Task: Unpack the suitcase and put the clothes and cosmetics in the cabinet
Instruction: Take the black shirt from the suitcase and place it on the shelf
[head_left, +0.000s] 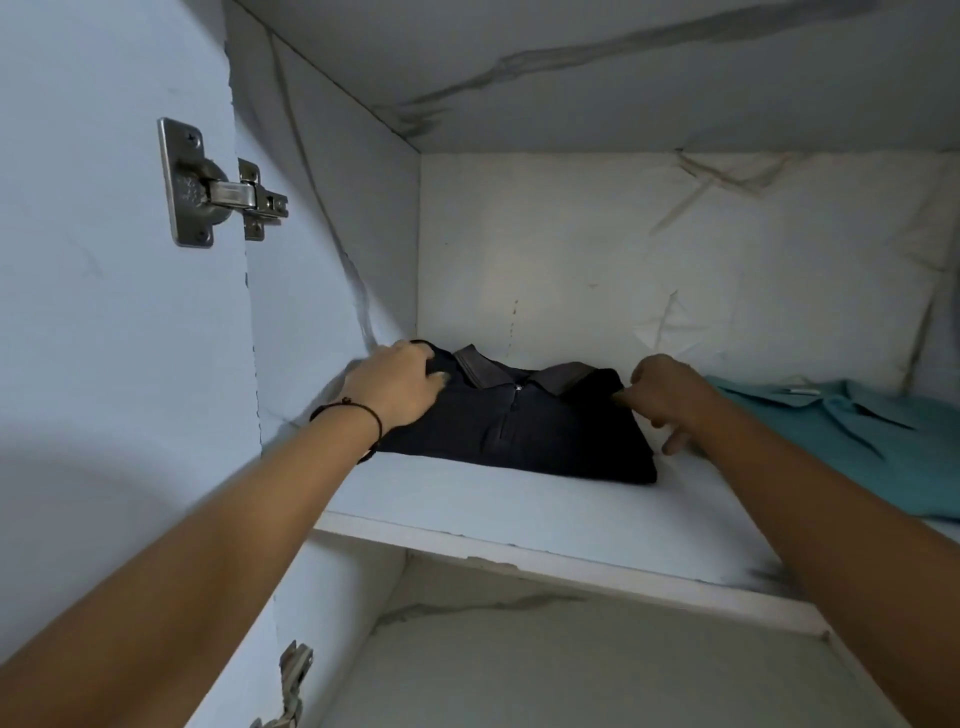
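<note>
A folded black polo shirt (519, 431) with a grey collar lies on the white cabinet shelf (519, 519), against the back left corner. My left hand (395, 384) grips its left shoulder, fingers curled over the fabric. My right hand (670, 395) pinches the shirt's right shoulder edge, with the lower fingers hanging down toward the shelf. A folded teal shirt (857, 436) lies on the same shelf just to the right of my right hand.
The open cabinet door (104, 312) stands at the left with a metal hinge (218, 192). A second hinge (293, 675) sits lower down. Below the shelf is another compartment (571, 665) with a marbled white floor.
</note>
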